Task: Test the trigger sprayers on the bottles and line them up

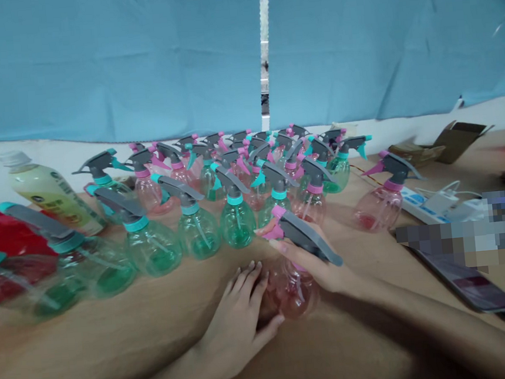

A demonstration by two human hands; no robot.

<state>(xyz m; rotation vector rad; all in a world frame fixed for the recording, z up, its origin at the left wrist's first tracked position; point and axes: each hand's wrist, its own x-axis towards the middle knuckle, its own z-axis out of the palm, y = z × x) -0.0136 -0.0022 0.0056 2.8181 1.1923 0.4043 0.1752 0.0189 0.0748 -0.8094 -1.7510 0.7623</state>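
Note:
A pink spray bottle (293, 292) with a grey and pink trigger head (303, 235) stands on the wooden table (115, 337) in front of me. My left hand (241, 317) cups the bottle's round body from the left, fingers curled against it. My right hand (305, 261) grips the neck and trigger head from the right. Behind them stand several green and pink spray bottles (237, 214) in rows, all with heads fitted.
A yellowish drink bottle (52, 192) and red plastic bag (0, 232) are at the left. One pink spray bottle (381, 199) stands apart at the right, near a white power strip (431, 206), a phone (468, 282) and an open cardboard box (460, 136). A blue curtain hangs behind.

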